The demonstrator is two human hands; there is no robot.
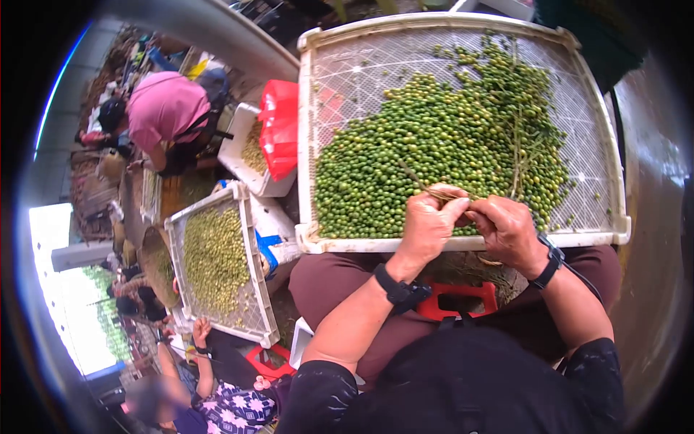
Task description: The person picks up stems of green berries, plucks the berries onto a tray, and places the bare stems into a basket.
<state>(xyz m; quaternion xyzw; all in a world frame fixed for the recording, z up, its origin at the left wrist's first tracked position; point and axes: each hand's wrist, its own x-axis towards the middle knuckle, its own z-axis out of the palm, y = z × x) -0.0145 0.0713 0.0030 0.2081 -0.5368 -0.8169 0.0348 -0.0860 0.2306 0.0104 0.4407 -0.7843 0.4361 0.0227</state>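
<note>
So the white mesh tray (309,145) is sitting across your lap (325,278), near edge over your knees. Spread right on the mesh is a big pile of small green berries (434,145), thickest in the middle, with a few bare stalks (517,155) lying in it toward the right.

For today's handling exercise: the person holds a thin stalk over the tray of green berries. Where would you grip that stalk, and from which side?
Grip the stalk on its bare lower length, near where both hands pinch it now. Come from the tray's near edge: the stalk slants away over the berries, so its near end is probably easiest to reach.
</note>
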